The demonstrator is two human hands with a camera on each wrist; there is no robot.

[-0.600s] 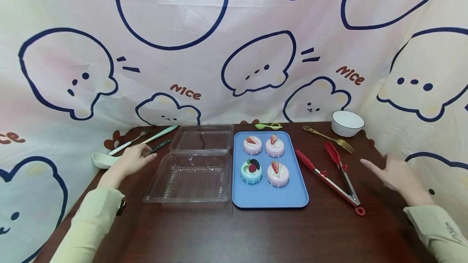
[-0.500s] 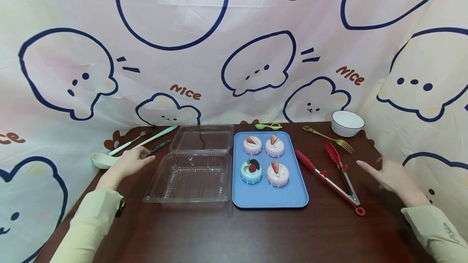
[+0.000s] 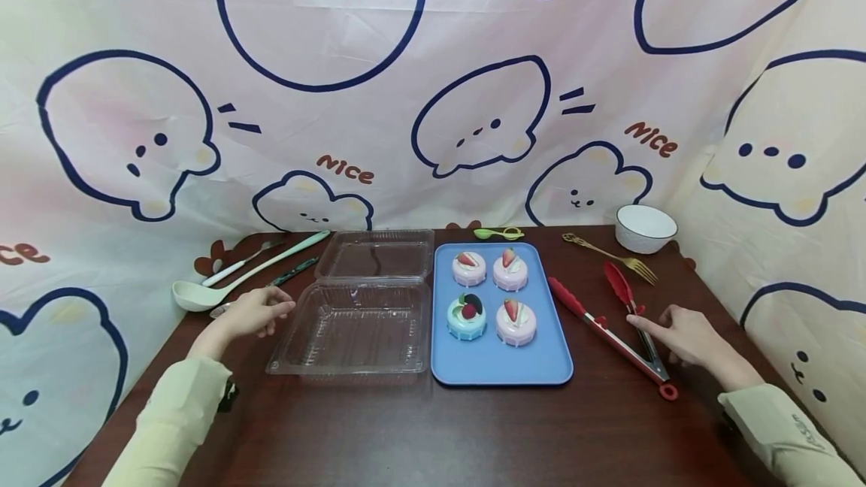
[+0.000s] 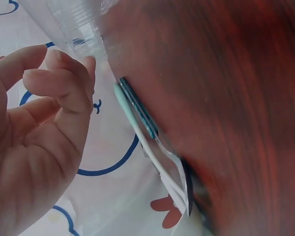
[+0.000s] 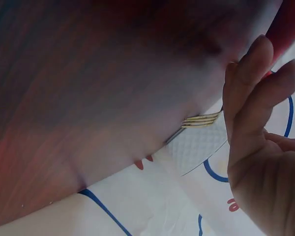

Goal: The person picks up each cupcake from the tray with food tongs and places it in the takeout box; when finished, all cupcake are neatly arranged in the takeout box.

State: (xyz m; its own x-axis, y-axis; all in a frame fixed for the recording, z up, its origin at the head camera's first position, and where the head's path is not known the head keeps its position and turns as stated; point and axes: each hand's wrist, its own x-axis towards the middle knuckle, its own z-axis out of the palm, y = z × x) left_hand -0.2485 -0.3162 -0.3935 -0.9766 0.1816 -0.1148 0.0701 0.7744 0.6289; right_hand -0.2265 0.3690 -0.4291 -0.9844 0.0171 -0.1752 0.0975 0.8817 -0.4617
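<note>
My left hand (image 3: 249,316) hovers with fingers loosely curled, holding nothing. It is close to the left edge of the clear plastic container (image 3: 352,283), whose lid is open; a spoon with a dark green handle (image 3: 294,270) lies behind it. My right hand (image 3: 697,340) is over the red-and-steel tongs (image 3: 625,352). One extended finger overlaps a tong arm; whether it touches cannot be told. In the right wrist view the visible fingers grip nothing. The blue tray (image 3: 501,367) bears one blue cake (image 3: 467,328) and three pink cakes (image 3: 516,325) with strawberry pieces.
A white ladle (image 3: 199,297) with a pale green handle and a white-handled fork (image 3: 226,273) lie at the left. At the back are a small green spoon (image 3: 497,234), a gold fork (image 3: 609,255) and a white bowl (image 3: 645,231). A patterned cloth hangs behind the table.
My right hand has moved left, from beside the tongs to over them. My left hand has come slightly forward and right, away from the ladle handle. The objects have stayed put.
</note>
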